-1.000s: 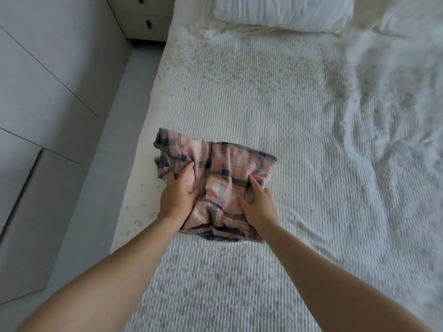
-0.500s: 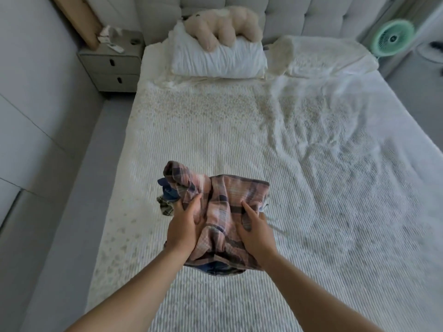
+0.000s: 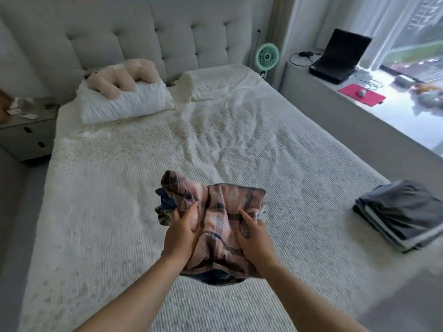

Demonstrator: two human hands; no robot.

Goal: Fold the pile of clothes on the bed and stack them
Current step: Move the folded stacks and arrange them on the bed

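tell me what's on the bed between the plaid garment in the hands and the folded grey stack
Nothing lies there: in the head view only bare white bedspread stretches from the plaid garment to the folded grey stack.

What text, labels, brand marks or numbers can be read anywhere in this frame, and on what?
None can be read.
Dark marks on the window, top right: too blurred to read.
Fan hub: no mark legible.
Plaid garment, laptop: no text visible.
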